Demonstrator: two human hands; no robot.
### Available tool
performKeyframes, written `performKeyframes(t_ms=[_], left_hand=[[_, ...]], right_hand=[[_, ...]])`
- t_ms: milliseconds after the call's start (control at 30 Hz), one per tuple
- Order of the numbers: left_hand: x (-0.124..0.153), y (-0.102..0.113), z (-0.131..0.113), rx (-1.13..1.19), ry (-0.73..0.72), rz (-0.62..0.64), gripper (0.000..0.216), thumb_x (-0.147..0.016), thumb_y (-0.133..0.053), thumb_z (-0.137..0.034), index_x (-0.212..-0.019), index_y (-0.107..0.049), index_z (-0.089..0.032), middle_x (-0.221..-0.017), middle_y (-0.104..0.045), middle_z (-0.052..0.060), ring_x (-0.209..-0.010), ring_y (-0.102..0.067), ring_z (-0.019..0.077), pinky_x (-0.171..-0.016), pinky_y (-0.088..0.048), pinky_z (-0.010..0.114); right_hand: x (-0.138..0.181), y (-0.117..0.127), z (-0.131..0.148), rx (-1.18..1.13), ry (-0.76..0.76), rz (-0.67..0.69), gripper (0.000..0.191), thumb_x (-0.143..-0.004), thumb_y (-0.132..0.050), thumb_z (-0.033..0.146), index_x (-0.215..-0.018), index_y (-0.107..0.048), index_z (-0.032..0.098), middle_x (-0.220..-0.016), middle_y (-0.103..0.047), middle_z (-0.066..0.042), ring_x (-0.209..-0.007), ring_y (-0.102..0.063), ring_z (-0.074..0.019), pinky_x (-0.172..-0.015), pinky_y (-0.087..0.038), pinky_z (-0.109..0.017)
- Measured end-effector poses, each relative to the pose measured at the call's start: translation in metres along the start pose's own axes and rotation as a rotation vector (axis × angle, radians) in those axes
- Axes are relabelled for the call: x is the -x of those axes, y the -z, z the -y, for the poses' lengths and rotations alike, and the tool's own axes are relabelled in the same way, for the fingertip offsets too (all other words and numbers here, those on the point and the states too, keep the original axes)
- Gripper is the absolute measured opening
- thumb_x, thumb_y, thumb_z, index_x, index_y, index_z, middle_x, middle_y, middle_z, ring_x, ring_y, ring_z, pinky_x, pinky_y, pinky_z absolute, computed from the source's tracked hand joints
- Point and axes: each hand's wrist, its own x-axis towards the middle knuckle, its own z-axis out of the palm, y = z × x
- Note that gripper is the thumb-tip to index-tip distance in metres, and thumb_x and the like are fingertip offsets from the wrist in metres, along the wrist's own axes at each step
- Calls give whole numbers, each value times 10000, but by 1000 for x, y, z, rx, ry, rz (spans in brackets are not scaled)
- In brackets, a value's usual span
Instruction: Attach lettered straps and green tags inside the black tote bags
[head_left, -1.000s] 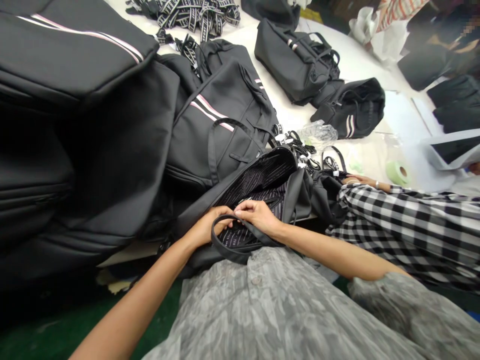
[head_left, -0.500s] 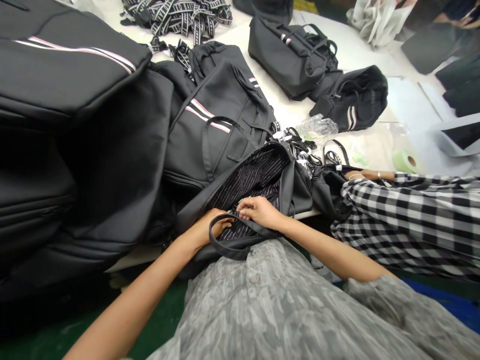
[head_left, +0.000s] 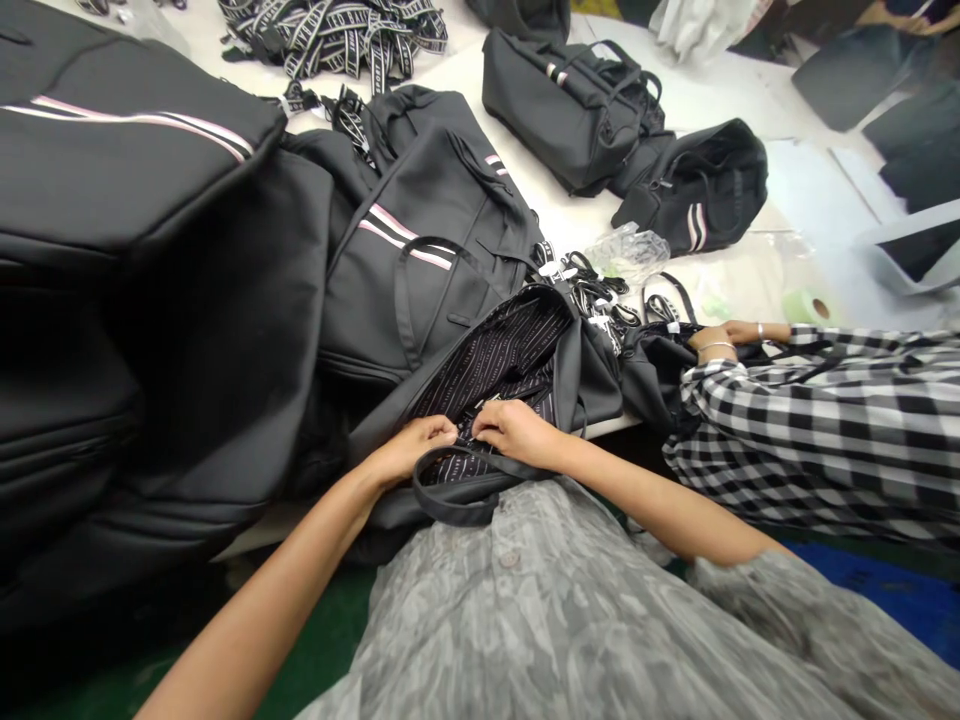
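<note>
Left hand (head_left: 420, 440) shows on my head view with thumb and fingers drawn together, its fingertips just inside the mouth of an open black bag (head_left: 525, 350). Right hand (head_left: 517, 432) faces it from the other side, fingers curled inward and knuckles up, with only a narrow gap between the two sets of fingertips. Something small and dark sits in that gap, but from my end it is too small to name, and I cannot tell whether either hand is gripping it. The bag lies on its side right against the wearer's grey patterned shirt (head_left: 570, 610), opening toward the camera, so I can look down onto a dark lining (head_left: 480, 365) printed with pale lines. A black loop handle (head_left: 454, 518) hangs at the near edge, just below the left hand.

Behind the open bag I see a striped black bag (head_left: 427, 250) with pink and white bands, and a larger black bag (head_left: 127, 180) fills the left of my view. Bundled lettered straps (head_left: 596, 285) lie at the far corner of the open bag, with crumpled clear plastic (head_left: 630, 245) just beyond them. A heap of straps (head_left: 337, 40) and a black duffel (head_left: 559, 110) rest farther back on the white table (head_left: 465, 80). Off to the right, a co-worker's hand (head_left: 712, 342), below a checked sleeve (head_left: 817, 410), is at another dark bag (head_left: 656, 365)
</note>
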Motion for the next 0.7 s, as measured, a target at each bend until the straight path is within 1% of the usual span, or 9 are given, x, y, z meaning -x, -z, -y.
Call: performKeyframes(t_ms=[100,167,333,433,600,700], left_hand=[[2,-2,-4,38,16,-26,440,-688,-622,-561,-766,-554,-134,-640,-481,-33,-581,-426,103,-554,-311,222],[3,-4,-6,52,24,-42,439,-687,-623,-560,-763,-550,-134,-645,-487,-31,-578,-430,101,-548,-309,221],[3,-5,-5,2,31,-80,409,-702,-602,-540,-719,-551,-134,-636,-516,-16,-560,-435,101,-533,-304,219],[2,-5,-4,-14,25,-82,388,-724,-593,-523,-702,-555,-137,-625,-532,-8,-565,-453,106,-538,-315,218],[1,-6,-6,11,44,-90,360,-712,-605,-502,-695,-553,-145,-623,-557,-5,-561,-476,107,-541,-349,221],[1,-7,-7,32,70,-105,352,-693,-619,-493,-686,-547,-149,-620,-555,-8,-551,-471,102,-530,-347,219]], right_hand=[[2,0,3,57,-9,-2,159,-833,-568,107,-887,-713,143,-888,-682,-58,-843,-604,-147,-789,-418,-237],[3,2,7,92,-24,19,167,-831,-571,120,-901,-719,156,-899,-687,-55,-849,-607,-149,-780,-416,-237],[0,4,15,163,-49,77,173,-772,-600,126,-871,-733,179,-888,-702,-39,-827,-618,-154,-732,-406,-231],[-2,3,18,217,-69,73,156,-747,-600,142,-826,-731,174,-855,-707,-42,-790,-623,-160,-694,-398,-238],[-2,1,22,312,-133,51,160,-761,-563,168,-778,-723,172,-818,-707,-56,-737,-622,-166,-638,-376,-255],[-2,1,24,315,-125,52,166,-768,-556,180,-783,-721,179,-824,-711,-52,-744,-627,-167,-631,-373,-254]])
